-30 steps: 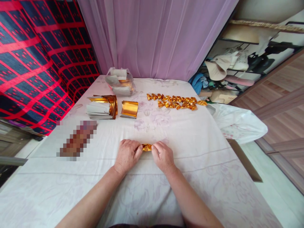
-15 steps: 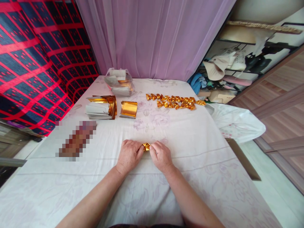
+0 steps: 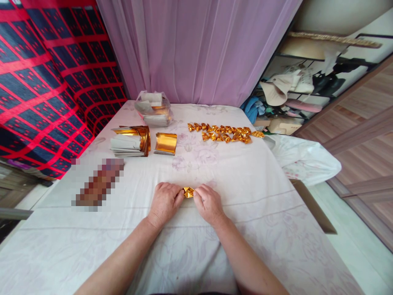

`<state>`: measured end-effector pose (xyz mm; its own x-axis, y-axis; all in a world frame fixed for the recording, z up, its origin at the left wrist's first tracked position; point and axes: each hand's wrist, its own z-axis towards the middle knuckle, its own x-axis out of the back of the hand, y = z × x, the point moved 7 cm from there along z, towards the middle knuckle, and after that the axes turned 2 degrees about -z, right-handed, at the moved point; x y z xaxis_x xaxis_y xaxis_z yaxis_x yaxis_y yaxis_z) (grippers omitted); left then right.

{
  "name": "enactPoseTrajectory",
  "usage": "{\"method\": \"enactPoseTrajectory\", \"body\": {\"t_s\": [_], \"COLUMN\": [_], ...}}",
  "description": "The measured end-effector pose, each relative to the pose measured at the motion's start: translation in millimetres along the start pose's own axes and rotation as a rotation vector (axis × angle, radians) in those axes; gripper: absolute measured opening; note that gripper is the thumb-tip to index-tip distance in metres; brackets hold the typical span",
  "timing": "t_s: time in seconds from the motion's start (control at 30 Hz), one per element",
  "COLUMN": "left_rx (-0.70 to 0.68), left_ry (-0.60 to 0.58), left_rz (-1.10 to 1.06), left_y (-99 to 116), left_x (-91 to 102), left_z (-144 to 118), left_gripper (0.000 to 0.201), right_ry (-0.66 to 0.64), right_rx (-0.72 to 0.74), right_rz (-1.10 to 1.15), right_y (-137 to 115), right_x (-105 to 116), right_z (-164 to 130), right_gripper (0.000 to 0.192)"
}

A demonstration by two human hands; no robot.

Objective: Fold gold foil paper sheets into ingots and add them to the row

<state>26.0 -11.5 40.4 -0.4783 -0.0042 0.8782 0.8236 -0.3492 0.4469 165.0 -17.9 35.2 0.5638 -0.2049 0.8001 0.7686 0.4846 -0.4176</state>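
Note:
Between my two hands is a small folded piece of gold foil paper (image 3: 188,192), just above or on the white cloth. My left hand (image 3: 166,201) pinches its left end, and my right hand (image 3: 209,202) pinches its right end; the fingertips are partly hidden behind the thumbs. Farther off to the right lie two rows of similar folded gold pieces (image 3: 227,133). Beyond my left hand are a short stack of gold foil sheets (image 3: 166,143) and a larger stack of sheets (image 3: 126,143) with grey-white backs.
A clear plastic bag (image 3: 152,108) of sheets stands at the table's far end. A blurred-out flat object (image 3: 101,182) lies at left. The table (image 3: 138,254) has a flowered white cloth. Right of it are a white plastic bag (image 3: 310,159) and a shelf with a cap (image 3: 274,92).
My hands keep their pinch on the folded foil paper, and a little more of it shows between them. The whole view has shifted slightly.

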Motion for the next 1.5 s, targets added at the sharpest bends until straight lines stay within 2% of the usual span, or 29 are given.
{"method": "enactPoseTrajectory", "body": {"t_s": [0.3, 0.47, 0.6, 0.77, 0.87, 1.07, 1.13, 1.27, 1.5], "left_rx": [0.048, 0.047, 0.053, 0.057, 0.096, 0.217, 0.242, 0.247, 0.22], "left_ry": [0.026, 0.031, 0.06, 0.104, 0.16, 0.284, 0.311, 0.334, 0.367], "left_rz": [0.003, -0.049, -0.112, -0.112, -0.106, -0.057, -0.047, -0.044, -0.055], "left_y": [-5, -11, -19, -26, -39, -81, -91, -97, -101], "left_x": [6.1, 6.3, 6.3, 7.9, 15.9, 37.5, 40.5, 39.2, 36.1], "left_z": [1, 2, 2, 4, 4, 2, 2, 2, 3], "left_gripper": [0.03, 0.036, 0.043, 0.047, 0.046, 0.043, 0.043, 0.041, 0.041], "right_ry": [0.037, 0.056, 0.1, 0.109, 0.013, -0.262, -0.306, -0.286, -0.268], "right_rx": [-0.079, -0.087, -0.176, -0.27, -0.32, -0.391, -0.394, -0.417, -0.566], "right_rz": [0.081, 0.09, 0.0, -0.262, -0.383, -0.444, -0.452, -0.472, -0.495], "right_y": [5, 6, 17, 35, 42, 45, 45, 53, 90], "right_x": [7, 7, 10, 19, 17, 7, 7, 12, 2], "right_z": [0, 0, 3, 15, 19, 24, 33, 67, 141], "right_gripper": [0.022, 0.028, 0.029, 0.028, 0.023, 0.024, 0.026, 0.028, 0.032]}}
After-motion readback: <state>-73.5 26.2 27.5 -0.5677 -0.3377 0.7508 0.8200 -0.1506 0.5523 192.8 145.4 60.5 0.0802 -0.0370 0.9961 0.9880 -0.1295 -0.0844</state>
